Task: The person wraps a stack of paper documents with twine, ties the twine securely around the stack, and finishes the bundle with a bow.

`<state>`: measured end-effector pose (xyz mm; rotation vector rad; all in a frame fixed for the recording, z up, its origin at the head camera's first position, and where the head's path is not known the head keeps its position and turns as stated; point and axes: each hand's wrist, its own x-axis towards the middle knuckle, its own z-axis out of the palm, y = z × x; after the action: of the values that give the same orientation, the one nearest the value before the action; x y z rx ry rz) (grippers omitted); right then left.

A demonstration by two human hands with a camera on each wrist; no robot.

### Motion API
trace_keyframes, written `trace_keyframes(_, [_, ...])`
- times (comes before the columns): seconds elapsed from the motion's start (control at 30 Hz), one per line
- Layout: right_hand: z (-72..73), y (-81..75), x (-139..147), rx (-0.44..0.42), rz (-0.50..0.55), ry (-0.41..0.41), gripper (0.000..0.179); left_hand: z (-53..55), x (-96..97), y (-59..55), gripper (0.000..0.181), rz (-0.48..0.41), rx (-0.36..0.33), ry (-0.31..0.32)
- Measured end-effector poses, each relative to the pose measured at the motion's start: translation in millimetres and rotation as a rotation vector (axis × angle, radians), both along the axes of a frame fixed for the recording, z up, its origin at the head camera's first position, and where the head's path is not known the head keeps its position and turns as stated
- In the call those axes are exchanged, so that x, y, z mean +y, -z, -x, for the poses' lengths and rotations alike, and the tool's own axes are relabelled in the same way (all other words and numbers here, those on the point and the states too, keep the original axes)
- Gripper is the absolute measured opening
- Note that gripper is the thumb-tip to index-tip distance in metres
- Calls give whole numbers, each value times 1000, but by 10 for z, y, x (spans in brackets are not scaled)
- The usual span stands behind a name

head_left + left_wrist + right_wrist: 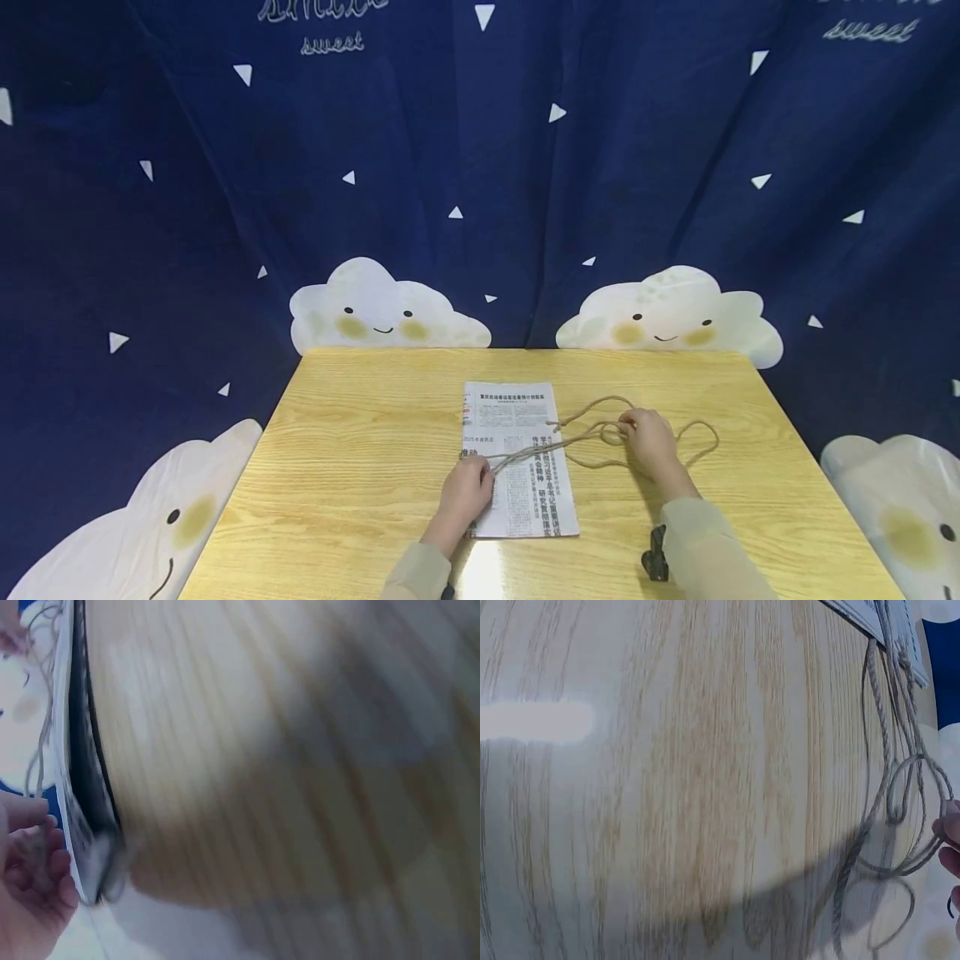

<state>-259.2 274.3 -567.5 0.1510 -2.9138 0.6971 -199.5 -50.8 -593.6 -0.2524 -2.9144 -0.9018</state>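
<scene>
A folded newspaper (pixel 510 508) lies on the wooden table, its long sides running away from me. Over its left part, my left hand (pixel 467 492) grips strands of brown twine (pixel 581 437) between curled fingers. From there the strands run across the paper to my right hand (pixel 649 442), which pinches a loop of the twine to the right of the newspaper. In the right wrist view the looped twine (pixel 922 757) meets the fingertips at the right edge. The left wrist view has the left hand (pixel 34 877) beside the newspaper's edge, curled around the twine.
Loose twine curls on the table (pixel 765 500) beyond and to the right of my right hand. A small black object (pixel 656 557) shows beside the right sleeve. Behind the table hangs a dark blue curtain (pixel 480 125) with white clouds and triangles.
</scene>
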Motion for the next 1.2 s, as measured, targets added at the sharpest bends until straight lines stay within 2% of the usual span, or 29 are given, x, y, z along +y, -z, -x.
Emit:
trace_keyframes(0.17, [-21, 21, 111, -29, 39, 24, 14, -2, -230, 7, 7, -48, 14, -76])
trace_keyframes(0.37, [-51, 24, 225, -74, 94, 47, 18, -6, -531, 39, 11, -77, 37, -120])
trace_keyframes(0.7, [-156, 14, 396, -61, 99, 100, 20, -27, -1039, 38, 9, -93, -12, -178])
trace_keyframes(0.83, [-185, 25, 468, -38, 93, 132, 19, -34, -1208, 14, 10, -90, -23, -221])
trace_keyframes(1.2, [-295, 34, 560, -56, 110, 195, 21, -10, -1484, -8, 13, -64, -24, -433])
